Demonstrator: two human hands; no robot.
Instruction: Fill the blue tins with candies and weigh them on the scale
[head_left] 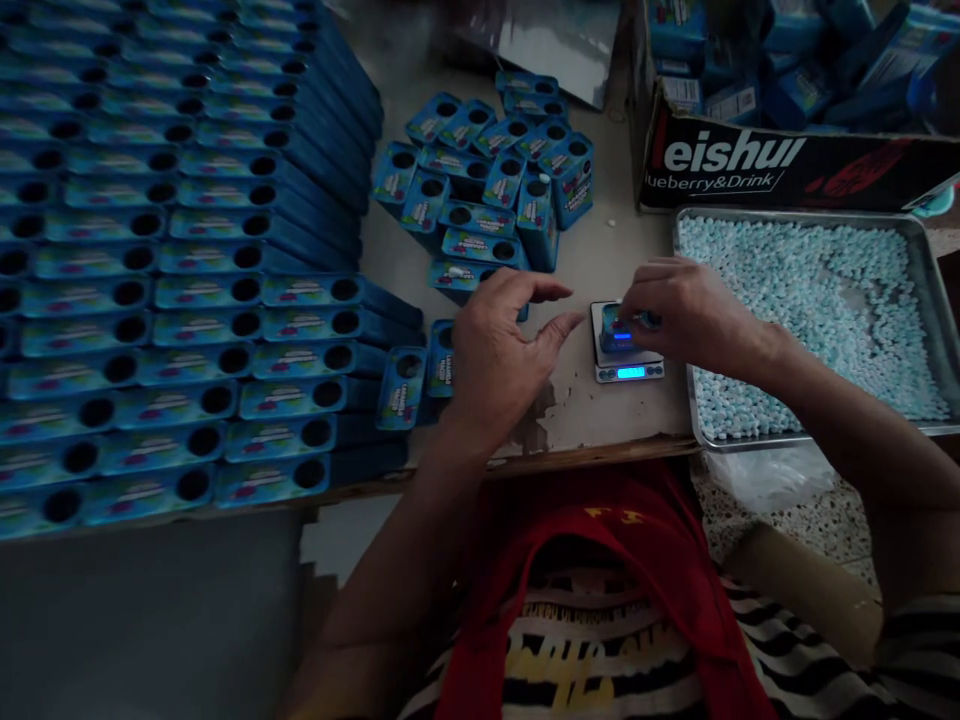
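Taking the small digital scale [630,372] as the centre of the dial, with 12 o'clock at the top of the view, a blue box [616,336] stands on the scale's platform. The display glows blue, its digits too small to read surely.

The right hand [686,308] comes in from 4 o'clock, fingers bunched together at the box's 3 o'clock side; I cannot tell whether they pinch the box or something small. The left hand [501,350] is at 9 o'clock, thumb and forefinger spread apart with nothing between them, tips near the scale but apart from it.

At 3 o'clock a metal tray [750,443] holds a spread of pale blue and white pellets [787,320], its near left corner under the right forearm. A black printed carton [720,165] filled with blue packs sits at 2 o'clock, just beyond the tray.

A loose cluster of blue boxes [480,218] stands at 10 o'clock. Farther out at 9 o'clock are tight rows of blue boxes [195,255], each with a dark round hole on top. A red apron [487,640] shows at 6 o'clock.
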